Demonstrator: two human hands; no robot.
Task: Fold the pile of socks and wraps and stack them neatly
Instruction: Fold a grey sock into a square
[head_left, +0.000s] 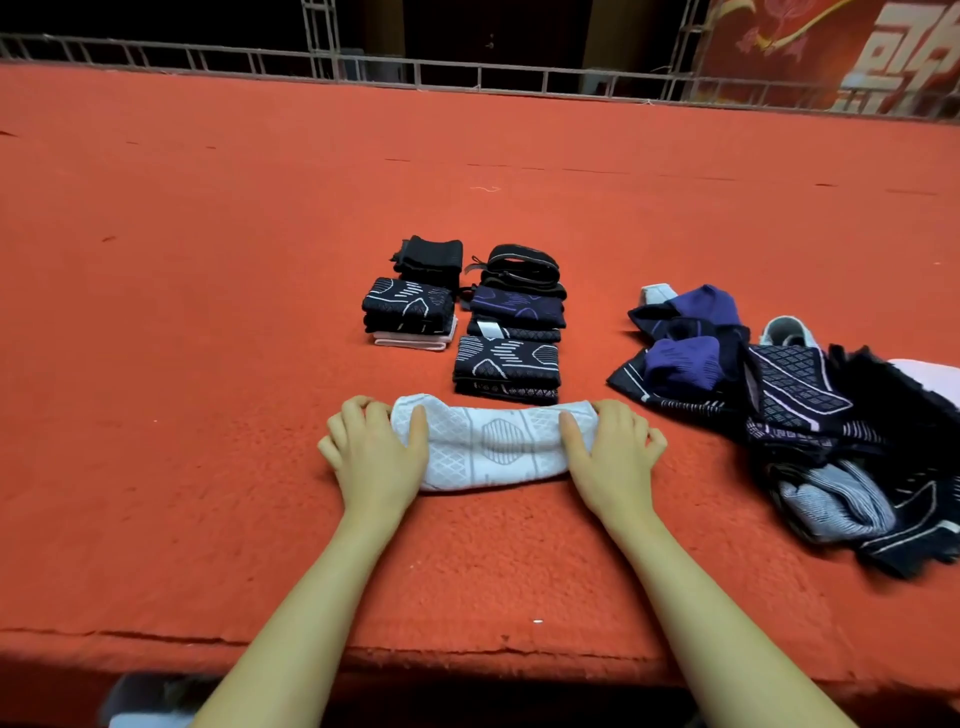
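Observation:
A white patterned sock (493, 441) lies flat across the red carpet in front of me. My left hand (371, 447) grips its left end, thumb on top and fingers curled round the edge. My right hand (613, 447) grips the right end the same way. Just beyond the sock stand two rows of folded pieces: a left stack (408, 312) of dark patterned socks over a pink one, and a right stack (511, 332) of dark socks and black wraps. The unfolded pile (810, 415) of navy, purple and grey socks lies to the right.
The red carpeted platform (208, 364) stretches far back to a metal rail (467, 73). Its front edge (467, 654) runs just under my forearms. A red banner (857, 52) hangs at the back right.

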